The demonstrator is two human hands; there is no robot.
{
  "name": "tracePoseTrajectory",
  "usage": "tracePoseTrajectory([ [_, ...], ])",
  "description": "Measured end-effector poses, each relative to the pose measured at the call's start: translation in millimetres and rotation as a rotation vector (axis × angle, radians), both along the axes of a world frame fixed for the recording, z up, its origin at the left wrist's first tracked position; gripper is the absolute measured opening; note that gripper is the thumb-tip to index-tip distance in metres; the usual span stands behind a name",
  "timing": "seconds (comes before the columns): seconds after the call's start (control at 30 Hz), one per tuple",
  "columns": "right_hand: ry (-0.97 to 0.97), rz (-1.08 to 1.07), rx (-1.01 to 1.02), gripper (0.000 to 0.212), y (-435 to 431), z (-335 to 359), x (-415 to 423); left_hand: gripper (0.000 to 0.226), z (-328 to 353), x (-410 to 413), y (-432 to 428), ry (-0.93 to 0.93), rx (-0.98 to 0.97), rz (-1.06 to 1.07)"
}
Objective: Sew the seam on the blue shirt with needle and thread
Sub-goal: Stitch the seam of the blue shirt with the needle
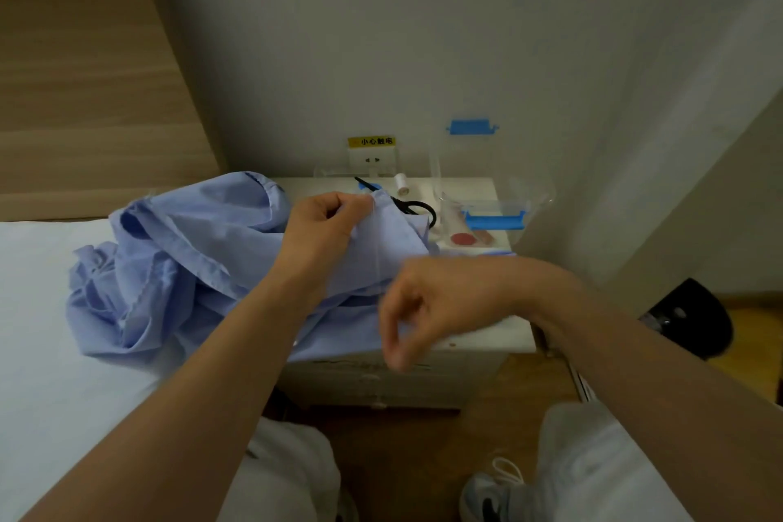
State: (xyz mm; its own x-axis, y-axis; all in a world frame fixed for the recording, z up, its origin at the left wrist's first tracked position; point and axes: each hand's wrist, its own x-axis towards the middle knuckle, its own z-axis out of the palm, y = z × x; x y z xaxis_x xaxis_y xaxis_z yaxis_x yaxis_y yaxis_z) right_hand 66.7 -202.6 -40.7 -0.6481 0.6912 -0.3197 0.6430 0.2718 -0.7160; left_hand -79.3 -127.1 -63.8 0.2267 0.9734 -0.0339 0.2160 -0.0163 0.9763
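Closest to the lens are the person's knees [593, 462] in pale trousers, with a white sneaker [491, 496] down on the wood floor [428, 441]. Both bare forearms reach out over them.

The left hand [326, 225] is raised, fingers curled in and pinching a folded edge of the blue shirt [190, 250]. The rest of the shirt lies bunched half on the bed [42, 309] and half on the white nightstand [487, 337]. The right hand [419, 309] hangs lower, just in front of the fabric, with its fingers curled toward the thumb. It's motion-blurred, so I can't tell if anything is pinched in there.

Containers: a clear plastic box [495, 208] with a blue latch sits at the right of the nightstand, and its lid [470, 127] stands up against the wall. A red round thing [464, 239] shows at the box's near edge — in it or beside it, hard to say. Black scissors [413, 206] and a white thread spool [401, 184] lie just left of the box.

The room has a grey wall, a wall socket [373, 161] under a yellow label, and a wood headboard [84, 76] at the left.
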Motion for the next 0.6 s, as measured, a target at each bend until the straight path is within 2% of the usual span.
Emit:
tracePoseTrajectory([
  [0.03, -0.073, 0.109, -0.135, 0.013, -3.0, 0.8, 1.1, 0.034, 0.1, 0.2, 0.2, 0.017, 0.01, 0.006],
  [0.1, -0.136, 0.13, -0.162, 0.017, -3.7, 0.2, 4.7, 0.036, 0.0, -0.5, 0.2, 0.035, 0.03, 0.006],
  [0.17, -0.085, -0.075, 0.036, 0.016, 0.4, 1.4, 9.1, 0.034, -0.7, -1.1, -0.4, 0.029, 0.036, -0.004],
  [0.27, 0.199, -0.585, 0.386, 0.013, 9.6, 1.9, 11.4, 0.03, 0.3, -0.7, -2.4, 0.038, 0.043, -0.034],
  [0.33, 0.306, -0.77, 0.51, 0.017, 14.1, -2.6, 7.1, 0.027, 2.1, 0.1, -4.1, 0.034, 0.038, -0.052],
  [0.5, 0.194, -0.894, 0.645, 0.015, 22.2, -18.0, -1.0, 0.025, 4.2, 3.2, -6.2, -0.019, -0.007, -0.123],
  [0.6, 0.227, -0.894, 0.67, 0.009, 27.3, -25.9, 0.4, 0.023, 5.2, 2.6, -6.1, -0.052, -0.034, -0.146],
])
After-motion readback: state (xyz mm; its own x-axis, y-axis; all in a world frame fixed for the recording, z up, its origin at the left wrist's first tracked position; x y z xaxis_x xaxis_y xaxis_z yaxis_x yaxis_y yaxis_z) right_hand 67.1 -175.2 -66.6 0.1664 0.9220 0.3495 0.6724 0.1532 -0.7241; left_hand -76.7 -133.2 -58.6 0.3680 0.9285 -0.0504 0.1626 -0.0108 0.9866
